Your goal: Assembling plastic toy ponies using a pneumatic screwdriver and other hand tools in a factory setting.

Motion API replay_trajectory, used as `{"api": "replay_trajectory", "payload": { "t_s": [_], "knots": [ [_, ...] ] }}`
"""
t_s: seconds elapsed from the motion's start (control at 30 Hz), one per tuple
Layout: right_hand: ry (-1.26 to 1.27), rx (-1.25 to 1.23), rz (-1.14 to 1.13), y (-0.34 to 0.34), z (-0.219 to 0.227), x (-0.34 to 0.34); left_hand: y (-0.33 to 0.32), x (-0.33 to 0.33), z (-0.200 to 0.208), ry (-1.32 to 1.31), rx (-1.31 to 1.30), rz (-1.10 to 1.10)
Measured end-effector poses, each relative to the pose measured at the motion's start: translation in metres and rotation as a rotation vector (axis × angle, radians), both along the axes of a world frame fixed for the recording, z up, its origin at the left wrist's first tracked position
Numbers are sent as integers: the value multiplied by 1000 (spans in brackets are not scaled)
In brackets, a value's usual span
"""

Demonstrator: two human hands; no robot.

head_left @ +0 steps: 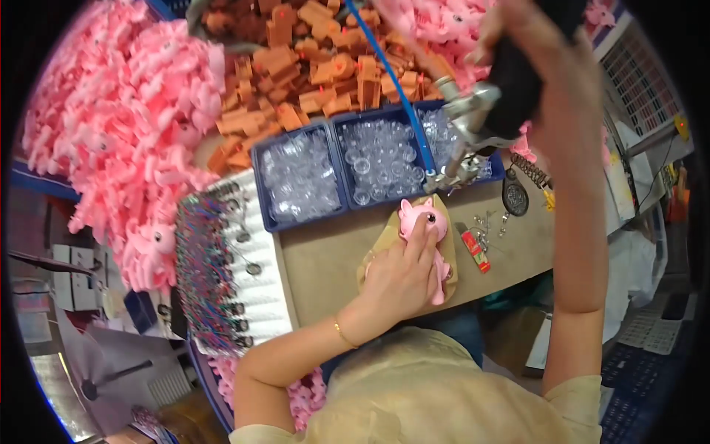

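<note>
A pink toy animal figure with a dark eye lies on a tan pad at the front of the workbench. My left hand holds it down, index finger stretched across its head and the other fingers over its body. Higher up at the right, my right hand is blurred, its bent fingers around the top of a black-bodied tool. That tool has metal fittings and a blue hose. Its metal tip hangs just beyond the toy's head; whether they touch, I cannot tell.
Blue trays of clear plastic domes stand behind the pad. Orange plastic parts and a pink toy heap lie farther back. Left is a white rack of coloured cords; right, a red-and-green packet and small metal bits.
</note>
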State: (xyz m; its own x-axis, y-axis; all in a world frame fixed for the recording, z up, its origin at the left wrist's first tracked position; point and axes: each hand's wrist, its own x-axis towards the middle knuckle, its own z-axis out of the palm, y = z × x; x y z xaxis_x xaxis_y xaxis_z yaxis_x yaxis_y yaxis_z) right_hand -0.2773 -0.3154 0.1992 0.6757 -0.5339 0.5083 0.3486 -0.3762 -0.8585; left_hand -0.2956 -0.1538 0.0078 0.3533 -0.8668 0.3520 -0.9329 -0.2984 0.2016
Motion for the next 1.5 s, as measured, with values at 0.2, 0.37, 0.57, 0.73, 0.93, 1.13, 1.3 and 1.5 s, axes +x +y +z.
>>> {"api": "replay_trajectory", "payload": {
  "t_s": [0.2, 0.37, 0.57, 0.73, 0.93, 1.13, 1.3, 1.5],
  "knots": [
    [-26, -118, 102, 3, 6, 4, 1, -8, 7, 14, 117, 24],
    [-26, -28, 222, 3, -11, 8, 2, -14, 4, 2, 149, 112],
    [-38, 46, 288, -1, -19, -7, -5, -5, 5, 97, 40, 42],
    [-66, 144, 381, 4, -34, -10, -1, 0, 2, 140, 45, 48],
    [139, 84, 136, 4, -38, -14, -1, 1, 4, 169, 38, 48],
    [-93, 147, 275, 8, -41, -15, -2, -1, 6, 173, 12, 42],
    [56, 79, 88, 13, -39, -14, 0, -3, 2, 178, 15, 43],
    [-46, 18, 120, 2, -49, -15, 1, -1, -7, 168, -85, 6]
  ]
}}
